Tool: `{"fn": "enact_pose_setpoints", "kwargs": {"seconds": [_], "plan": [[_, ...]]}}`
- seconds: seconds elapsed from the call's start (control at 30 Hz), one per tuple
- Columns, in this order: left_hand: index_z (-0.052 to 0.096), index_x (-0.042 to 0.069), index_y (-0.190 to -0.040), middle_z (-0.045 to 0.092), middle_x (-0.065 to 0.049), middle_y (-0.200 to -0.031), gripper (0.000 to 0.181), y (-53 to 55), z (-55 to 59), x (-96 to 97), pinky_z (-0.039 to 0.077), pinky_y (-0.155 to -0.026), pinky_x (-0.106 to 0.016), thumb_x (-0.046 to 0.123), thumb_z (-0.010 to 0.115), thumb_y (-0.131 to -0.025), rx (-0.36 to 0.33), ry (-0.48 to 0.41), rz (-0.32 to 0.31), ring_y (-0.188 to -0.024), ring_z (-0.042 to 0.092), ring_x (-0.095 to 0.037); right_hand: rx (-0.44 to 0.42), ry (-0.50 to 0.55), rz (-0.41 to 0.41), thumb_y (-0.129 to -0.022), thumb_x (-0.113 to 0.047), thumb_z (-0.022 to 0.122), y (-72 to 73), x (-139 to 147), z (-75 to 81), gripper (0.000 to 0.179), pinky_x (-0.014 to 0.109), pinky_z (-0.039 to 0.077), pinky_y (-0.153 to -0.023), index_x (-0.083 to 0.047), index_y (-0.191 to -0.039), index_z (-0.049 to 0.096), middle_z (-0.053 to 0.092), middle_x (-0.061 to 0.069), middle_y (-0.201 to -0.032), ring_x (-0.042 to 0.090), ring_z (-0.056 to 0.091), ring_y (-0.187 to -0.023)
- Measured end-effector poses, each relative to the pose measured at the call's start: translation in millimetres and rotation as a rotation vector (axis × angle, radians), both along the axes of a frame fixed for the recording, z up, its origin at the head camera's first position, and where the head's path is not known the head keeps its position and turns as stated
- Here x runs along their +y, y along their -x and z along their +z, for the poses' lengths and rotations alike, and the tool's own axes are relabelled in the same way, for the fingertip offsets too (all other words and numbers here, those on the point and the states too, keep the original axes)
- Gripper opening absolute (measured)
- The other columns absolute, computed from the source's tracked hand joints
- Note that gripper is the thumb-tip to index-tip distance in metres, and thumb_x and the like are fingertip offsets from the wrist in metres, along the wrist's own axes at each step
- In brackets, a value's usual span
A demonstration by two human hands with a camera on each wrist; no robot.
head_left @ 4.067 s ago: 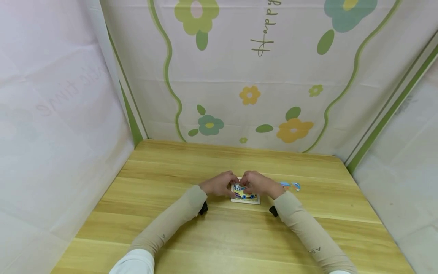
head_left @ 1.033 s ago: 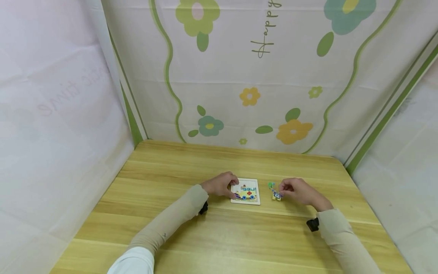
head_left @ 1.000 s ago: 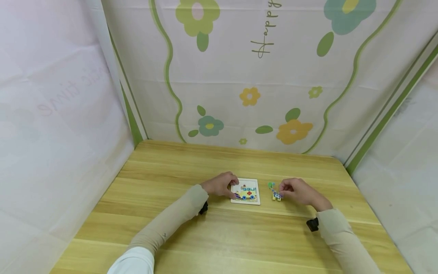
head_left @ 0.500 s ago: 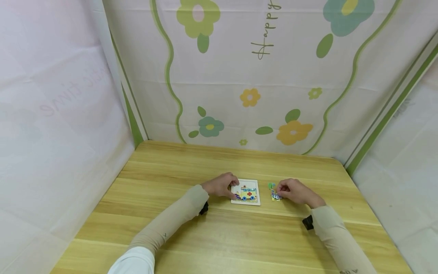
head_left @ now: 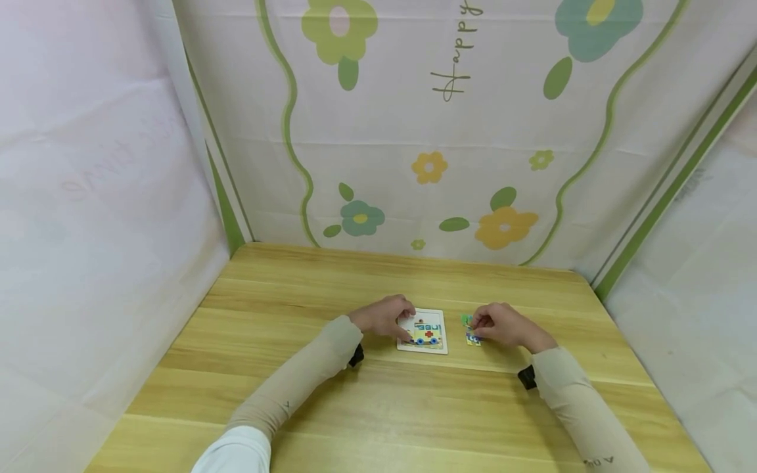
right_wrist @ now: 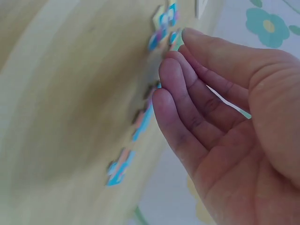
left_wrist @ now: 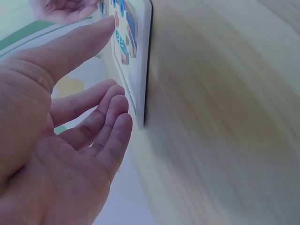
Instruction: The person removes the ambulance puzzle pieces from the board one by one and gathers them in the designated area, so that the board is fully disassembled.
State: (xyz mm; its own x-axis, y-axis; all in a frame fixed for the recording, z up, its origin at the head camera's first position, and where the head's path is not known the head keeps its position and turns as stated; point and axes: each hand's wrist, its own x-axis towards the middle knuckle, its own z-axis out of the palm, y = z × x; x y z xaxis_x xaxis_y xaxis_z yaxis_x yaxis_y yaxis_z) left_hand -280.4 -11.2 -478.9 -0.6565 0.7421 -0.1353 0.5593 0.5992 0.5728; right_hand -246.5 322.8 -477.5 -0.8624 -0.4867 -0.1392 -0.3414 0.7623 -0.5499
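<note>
A square white-rimmed puzzle board [head_left: 434, 311] lies on the table, its partly filled picture showing a yellow ambulance [head_left: 428, 334]. My left hand [head_left: 383, 318] rests at its left edge, thumb over the near side and fingers at the far corner, loosely bent. Right of the board, my right hand [head_left: 503, 324] has thumb and index fingertips together at a small puzzle piece, mostly hidden by the fingers. Blue-and-yellow pieces [head_left: 472, 340] and a green piece [head_left: 464, 319] lie beside those fingertips. In the right wrist view, thumb and index meet over a greenish piece [right_wrist: 177, 43].
More loose blue-and-orange pieces, one of them a blue piece [right_wrist: 120, 168], lie under and beyond the right hand. The wooden table [head_left: 378, 407] extends around the board. A flower-printed cloth [head_left: 378, 131] stands behind, with pale cloth walls at both sides.
My right hand left the board, went to the loose pieces on the right, and has since shifted slightly left, bringing pieces closer together. The left hand stays at the board's left edge.
</note>
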Motion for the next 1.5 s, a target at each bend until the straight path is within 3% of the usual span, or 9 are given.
{"fn": "enact_pose_setpoints", "kwargs": {"seconds": [0.23,0.47,0.63,0.83,1.17,1.5], "plan": [[0.063,0.000,-0.140,0.065,-0.009,-0.130,0.058,2.9,-0.5,10.1,0.052,-0.103,-0.029,0.025,0.085,-0.092,0.020,0.017,-0.003,-0.116,0.060,-0.019,-0.013,-0.023,0.030,-0.098,-0.008,0.074,12.1,-36.0,10.1,0.012,0.028,0.057,-0.076,-0.003,-0.109,0.075,0.073,0.001,-0.097,0.009,0.066,-0.086],[0.062,0.002,-0.140,0.063,-0.007,-0.127,0.060,3.9,-1.2,21.3,0.051,-0.098,-0.024,0.029,0.085,-0.092,0.031,0.037,-0.024,-0.112,0.059,-0.015,-0.017,-0.016,0.084,-0.098,-0.005,0.073,22.9,-75.5,11.5,0.013,0.028,0.058,-0.078,-0.003,-0.111,0.075,0.075,0.003,-0.098,0.009,0.066,-0.086],[0.063,0.000,-0.136,0.063,-0.010,-0.125,0.056,3.0,-3.3,21.5,0.050,-0.092,-0.023,0.028,0.085,-0.092,0.017,0.016,-0.024,-0.108,0.057,-0.017,-0.014,-0.002,0.123,-0.097,-0.001,0.073,24.5,-91.9,8.4,0.019,0.028,0.060,-0.082,0.000,-0.116,0.075,0.077,0.010,-0.105,0.012,0.070,-0.091],[0.065,0.000,-0.132,0.065,-0.011,-0.123,0.052,1.8,-7.7,18.6,0.047,-0.087,-0.023,0.025,0.086,-0.091,0.014,-0.013,-0.010,-0.100,0.053,-0.014,-0.018,0.022,0.150,-0.095,0.007,0.072,24.9,-96.9,1.7,0.025,0.030,0.061,-0.082,0.004,-0.119,0.073,0.076,0.016,-0.110,0.017,0.072,-0.094],[0.065,0.000,-0.133,0.066,-0.012,-0.125,0.053,2.4,-11.0,17.2,0.048,-0.091,-0.024,0.024,0.086,-0.090,0.002,-0.033,0.000,-0.112,0.059,-0.026,0.004,0.029,0.154,-0.093,0.007,0.074,27.1,-96.0,-3.4,0.026,0.031,0.062,-0.083,0.003,-0.119,0.075,0.076,0.014,-0.112,0.019,0.072,-0.095],[0.066,0.003,-0.129,0.064,-0.006,-0.118,0.053,8.6,-19.5,19.1,0.047,-0.089,-0.022,0.026,0.088,-0.088,0.010,-0.035,0.009,-0.102,0.053,-0.014,-0.040,0.027,0.109,-0.094,0.006,0.074,28.2,-98.5,-1.4,0.022,0.030,0.060,-0.082,-0.002,-0.114,0.074,0.075,0.008,-0.105,0.018,0.070,-0.094]]}}
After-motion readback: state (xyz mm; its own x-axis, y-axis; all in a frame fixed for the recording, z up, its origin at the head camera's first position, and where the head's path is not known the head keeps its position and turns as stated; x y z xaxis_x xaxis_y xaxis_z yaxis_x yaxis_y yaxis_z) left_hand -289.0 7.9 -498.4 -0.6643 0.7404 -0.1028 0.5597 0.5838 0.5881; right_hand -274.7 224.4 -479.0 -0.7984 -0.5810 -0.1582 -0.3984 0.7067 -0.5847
